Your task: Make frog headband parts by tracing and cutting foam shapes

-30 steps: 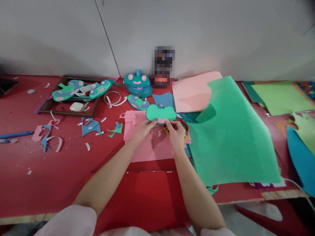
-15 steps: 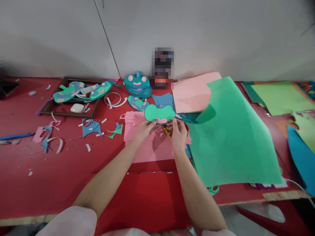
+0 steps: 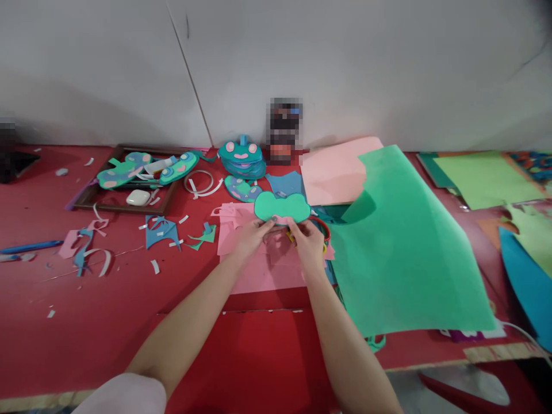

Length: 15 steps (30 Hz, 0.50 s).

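Observation:
A green foam mask-shaped cutout (image 3: 281, 206) with a dark edge is held up between both hands. A small pink piece (image 3: 282, 220) lies at its lower middle. My left hand (image 3: 254, 237) pinches the lower left edge, thumb on the front. My right hand (image 3: 308, 238) pinches the lower right edge, thumb by the pink piece. Just behind my right hand is a red-handled loop (image 3: 324, 225), partly hidden. Pink foam sheets (image 3: 254, 276) lie on the table beneath the hands.
A large green sheet (image 3: 414, 247) covers the table's right side. A stack of frog-faced masks (image 3: 241, 158) stands at the back, beside a blurred upright object (image 3: 283, 135). At left are a brown frame (image 3: 121, 206), blue scraps (image 3: 161, 231) and a blue pen (image 3: 32, 247).
My right hand has moved left along the cutout's lower edge, its thumb now at the pink piece. The red loop shows more. The view has tilted slightly up.

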Each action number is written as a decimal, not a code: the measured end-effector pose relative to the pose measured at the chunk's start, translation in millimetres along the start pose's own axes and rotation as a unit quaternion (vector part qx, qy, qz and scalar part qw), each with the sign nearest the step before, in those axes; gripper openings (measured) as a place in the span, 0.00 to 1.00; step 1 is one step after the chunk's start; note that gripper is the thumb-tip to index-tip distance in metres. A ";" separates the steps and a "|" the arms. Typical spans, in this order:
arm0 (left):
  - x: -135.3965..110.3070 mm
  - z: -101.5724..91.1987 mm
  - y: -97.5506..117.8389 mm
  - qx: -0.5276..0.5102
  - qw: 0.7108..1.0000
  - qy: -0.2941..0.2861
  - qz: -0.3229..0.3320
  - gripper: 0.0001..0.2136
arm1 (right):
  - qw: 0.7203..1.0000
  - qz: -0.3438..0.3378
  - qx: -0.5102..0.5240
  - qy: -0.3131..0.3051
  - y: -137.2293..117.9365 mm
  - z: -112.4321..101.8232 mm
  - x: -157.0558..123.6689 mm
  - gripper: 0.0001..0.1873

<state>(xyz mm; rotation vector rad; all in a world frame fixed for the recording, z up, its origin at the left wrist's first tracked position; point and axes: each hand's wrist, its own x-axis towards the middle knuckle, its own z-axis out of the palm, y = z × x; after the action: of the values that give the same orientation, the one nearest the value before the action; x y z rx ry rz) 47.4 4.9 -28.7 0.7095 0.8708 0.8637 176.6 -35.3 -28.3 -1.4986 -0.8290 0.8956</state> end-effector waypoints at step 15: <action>0.3 -2.3 -1.8 0.043 0.999 0.005 0.008 0.08 | 0.999 0.028 0.002 0.029 -4.3 0.5 -3.1 0.20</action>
<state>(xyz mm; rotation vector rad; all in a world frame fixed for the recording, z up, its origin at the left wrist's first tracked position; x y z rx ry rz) 46.2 4.7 -31.4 0.7887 0.9153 0.8487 174.6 -37.3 -23.8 -1.5438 -0.7460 0.8909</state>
